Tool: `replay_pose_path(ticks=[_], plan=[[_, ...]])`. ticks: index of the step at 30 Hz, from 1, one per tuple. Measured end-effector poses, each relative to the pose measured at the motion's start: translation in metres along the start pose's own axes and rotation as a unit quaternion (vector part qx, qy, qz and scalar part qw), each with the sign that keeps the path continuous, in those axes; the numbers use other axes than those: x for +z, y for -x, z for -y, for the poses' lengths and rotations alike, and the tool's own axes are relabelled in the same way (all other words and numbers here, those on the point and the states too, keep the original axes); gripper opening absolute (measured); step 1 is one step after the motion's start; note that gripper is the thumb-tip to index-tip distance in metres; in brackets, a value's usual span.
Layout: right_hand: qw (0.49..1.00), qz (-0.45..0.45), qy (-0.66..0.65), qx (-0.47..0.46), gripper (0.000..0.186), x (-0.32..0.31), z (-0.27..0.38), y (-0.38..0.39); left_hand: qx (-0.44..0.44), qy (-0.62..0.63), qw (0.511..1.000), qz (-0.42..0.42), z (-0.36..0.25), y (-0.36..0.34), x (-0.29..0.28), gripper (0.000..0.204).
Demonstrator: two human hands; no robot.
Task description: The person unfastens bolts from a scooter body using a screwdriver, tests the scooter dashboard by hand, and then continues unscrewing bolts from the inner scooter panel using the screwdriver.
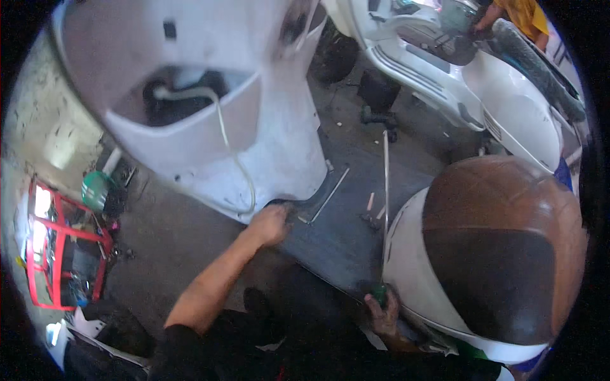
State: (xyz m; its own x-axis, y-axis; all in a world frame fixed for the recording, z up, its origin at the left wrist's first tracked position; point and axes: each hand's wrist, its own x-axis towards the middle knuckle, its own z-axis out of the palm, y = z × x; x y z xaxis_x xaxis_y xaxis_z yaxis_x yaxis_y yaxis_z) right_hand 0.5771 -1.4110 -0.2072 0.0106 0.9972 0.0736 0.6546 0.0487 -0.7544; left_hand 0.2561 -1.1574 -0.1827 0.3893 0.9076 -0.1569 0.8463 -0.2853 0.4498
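Long screwdriver (386, 200) is in the right hand (385, 315), fingers wrapped round its green handle (380, 293), by the brown seat (495, 193). Left hand (269, 225) is at the bottom of the white panel (279, 155), can't tell if its fingers pinch anything.

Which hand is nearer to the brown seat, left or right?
Right. The right hand, holding a green tool handle, is just left of the seat. The left hand is farther away, at the foot of the white front panel.
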Motion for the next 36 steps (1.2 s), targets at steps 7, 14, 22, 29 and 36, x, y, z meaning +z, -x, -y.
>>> replay_pose_path(ticks=[7,14,22,29,36], plan=[[0.963,-0.021,0.1,-0.251,0.04,0.0,-0.011,-0.008,-0.058,-0.079,0.995,0.007,0.032,0.005,0.015,0.026],[0.956,-0.006,0.164,-0.242,0.031,-0.017,0.007,-0.014,-0.101,-0.086,0.99,-0.041,0.025,-0.005,0.036,0.032],[0.983,0.085,-0.042,-0.157,0.046,-0.011,-0.008,-0.006,-0.094,-0.035,0.991,-0.092,0.015,0.013,0.044,0.043],[0.951,0.027,0.085,-0.296,0.037,-0.012,-0.013,-0.015,-0.283,0.084,0.946,-0.136,0.006,0.029,0.069,0.052],[0.968,0.171,-0.107,0.152,0.04,-0.021,0.029,-0.027,-0.286,0.079,0.934,-0.201,-0.004,0.026,0.089,0.047]])
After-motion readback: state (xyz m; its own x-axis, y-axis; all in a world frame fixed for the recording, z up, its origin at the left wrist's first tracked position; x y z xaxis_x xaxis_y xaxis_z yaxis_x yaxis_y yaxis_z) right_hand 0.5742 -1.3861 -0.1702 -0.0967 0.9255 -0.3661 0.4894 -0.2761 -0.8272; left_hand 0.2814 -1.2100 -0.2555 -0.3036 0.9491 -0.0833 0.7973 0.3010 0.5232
